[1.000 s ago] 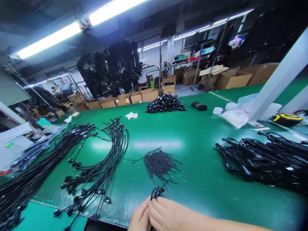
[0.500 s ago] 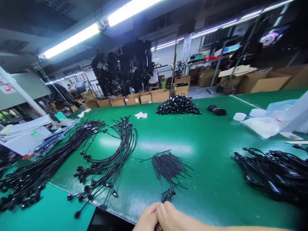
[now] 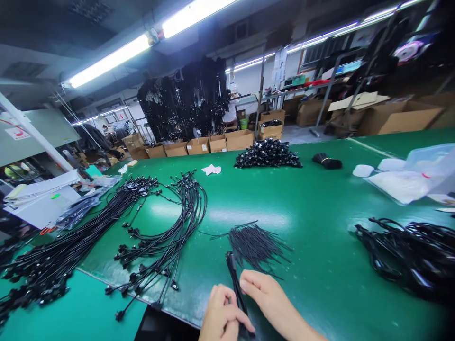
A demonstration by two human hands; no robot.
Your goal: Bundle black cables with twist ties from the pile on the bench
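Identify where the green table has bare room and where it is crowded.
Bare green table shows between the dark heap and the thin black strips, and between those strips and the glossy black cables at right. It is crowded at left, under the long cables, and around the left hand, right hand and black bundle.

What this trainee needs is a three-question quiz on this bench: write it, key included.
1. True or false: the right hand rests on white paper.
2. What colour is the band around the tied black bundle? A red; B yellow; C blue.
3. Fill the gap: the thin black strips lie on a ____ table.

Key: 1 False, it is beside the folded black cable. 2 B. 3 Green.
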